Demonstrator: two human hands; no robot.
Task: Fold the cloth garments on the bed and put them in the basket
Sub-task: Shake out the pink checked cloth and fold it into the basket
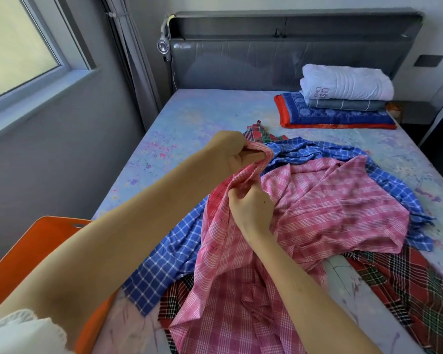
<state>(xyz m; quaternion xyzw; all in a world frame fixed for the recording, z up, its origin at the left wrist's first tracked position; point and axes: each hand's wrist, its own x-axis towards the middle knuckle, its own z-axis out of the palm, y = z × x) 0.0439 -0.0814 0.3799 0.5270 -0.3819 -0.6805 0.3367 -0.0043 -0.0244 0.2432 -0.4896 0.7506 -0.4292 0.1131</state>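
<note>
Pink checked cloth (317,200), crumpled, edge pinched in both hands' curled fingers (237,158).

Folded linens (343,98) stacked near grey headboard (266,60).

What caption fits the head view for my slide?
Both hands, left and right, grip the pink cloth's edge above the bed; orange basket waits.

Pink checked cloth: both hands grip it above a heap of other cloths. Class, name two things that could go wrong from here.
1. The pink checked cloth, gripped by the left hand and right hand, lies over the blue checked cloth; lifting may drag it along.
2. The orange basket shows only partly, beside the bed's corner; a careless drop could miss it.
</note>
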